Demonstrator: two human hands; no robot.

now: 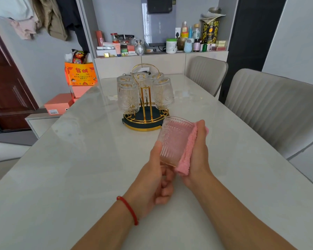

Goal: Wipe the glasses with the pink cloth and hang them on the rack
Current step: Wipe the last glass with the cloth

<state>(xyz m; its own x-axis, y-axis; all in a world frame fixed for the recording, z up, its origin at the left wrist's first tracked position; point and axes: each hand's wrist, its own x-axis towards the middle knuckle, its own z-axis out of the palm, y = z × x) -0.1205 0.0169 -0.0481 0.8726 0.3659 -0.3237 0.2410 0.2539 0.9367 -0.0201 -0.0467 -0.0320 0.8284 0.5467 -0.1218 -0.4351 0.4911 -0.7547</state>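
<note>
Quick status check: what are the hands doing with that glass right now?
Left hand grips glass. Right hand presses pink cloth on its side. Five glasses hang on rack. Path clear.

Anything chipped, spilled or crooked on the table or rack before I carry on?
Nothing stands out. The five glasses on the rack hang upside down and look intact, the table shows no spill, and the glass held between the left hand and the pink cloth looks whole.

cloth (187, 152): pink | glass (175, 139): clear, ribbed | rack (145, 112): gold, dark base | table (79, 159): pale marble
</note>
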